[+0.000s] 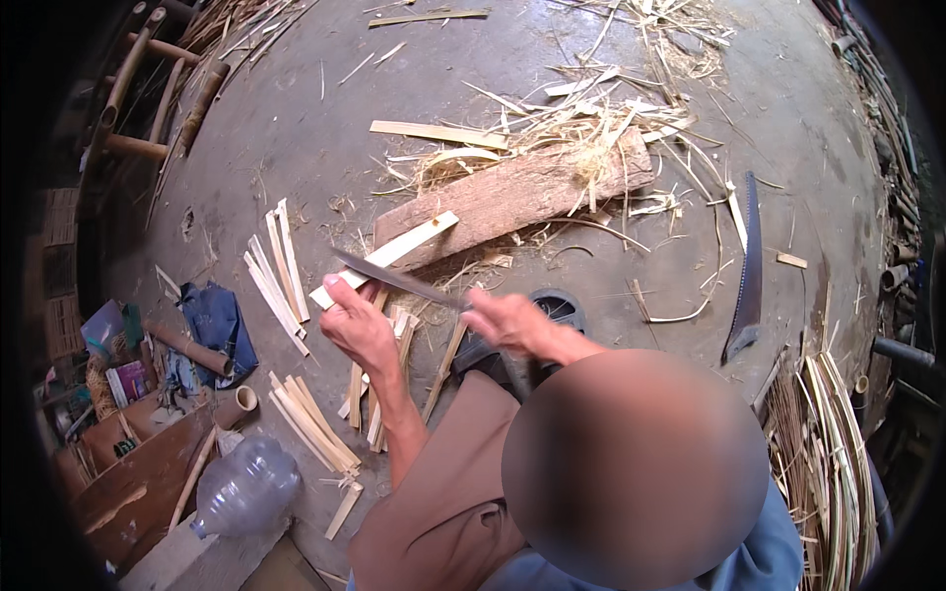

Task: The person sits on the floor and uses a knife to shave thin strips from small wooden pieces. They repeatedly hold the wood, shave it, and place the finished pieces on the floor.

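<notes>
The bamboo strip (386, 258) was gripped by the left hand (357, 325) fingers while the right hand (505, 320) clasped the long knife (396, 279), blade laid across it for splitting above the log (512, 195).

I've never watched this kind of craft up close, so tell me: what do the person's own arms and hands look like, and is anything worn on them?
Both hands are bare: no gloves, rings or watch can be made out on the left hand or the right hand. The forearms are uncovered too, with no sleeves reaching them. Lower in the head view there is brown cloth and a strip of blue cloth; a blurred patch hides the rest.
</notes>
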Available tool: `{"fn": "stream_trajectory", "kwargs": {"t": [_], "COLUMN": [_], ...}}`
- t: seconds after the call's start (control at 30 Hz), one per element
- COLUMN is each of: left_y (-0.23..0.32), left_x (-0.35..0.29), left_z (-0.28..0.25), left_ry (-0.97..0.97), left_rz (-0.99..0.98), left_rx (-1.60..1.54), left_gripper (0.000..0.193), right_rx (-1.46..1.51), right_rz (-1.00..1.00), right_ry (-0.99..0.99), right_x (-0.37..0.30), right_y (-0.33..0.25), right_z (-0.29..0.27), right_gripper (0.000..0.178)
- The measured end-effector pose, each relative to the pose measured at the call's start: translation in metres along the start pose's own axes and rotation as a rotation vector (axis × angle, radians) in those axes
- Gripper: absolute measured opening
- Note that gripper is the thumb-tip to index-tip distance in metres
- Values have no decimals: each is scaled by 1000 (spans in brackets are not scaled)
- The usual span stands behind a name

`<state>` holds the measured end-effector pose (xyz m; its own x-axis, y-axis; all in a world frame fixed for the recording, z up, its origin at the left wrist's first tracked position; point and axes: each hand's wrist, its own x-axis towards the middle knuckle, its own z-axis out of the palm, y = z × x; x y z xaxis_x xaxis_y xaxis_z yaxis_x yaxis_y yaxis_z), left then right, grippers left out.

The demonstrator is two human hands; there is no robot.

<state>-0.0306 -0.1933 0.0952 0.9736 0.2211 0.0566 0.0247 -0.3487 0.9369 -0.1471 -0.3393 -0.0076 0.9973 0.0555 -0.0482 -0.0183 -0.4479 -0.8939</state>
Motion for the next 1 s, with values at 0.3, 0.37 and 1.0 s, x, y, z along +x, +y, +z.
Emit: {"fn": "stream_trajectory", "kwargs": {"t": [0.3,0.37,1.0], "left_y": [4,11,-73], "left_x": [1,-3,23], "left_z": [1,6,72], "left_ry": [-17,-29,-590], "left_rz": [-18,51,-327], "left_rx": [106,42,-663], "left_gripper": [54,53,43], "right_rx": [11,-93,-47], "right_rz": [12,461,267], "right_ry": [3,68,239], "right_x": [-11,-12,-34], "right_y": [6,43,38], "right_z": [-20,-25,-64], "right_gripper": [32,34,33]}}
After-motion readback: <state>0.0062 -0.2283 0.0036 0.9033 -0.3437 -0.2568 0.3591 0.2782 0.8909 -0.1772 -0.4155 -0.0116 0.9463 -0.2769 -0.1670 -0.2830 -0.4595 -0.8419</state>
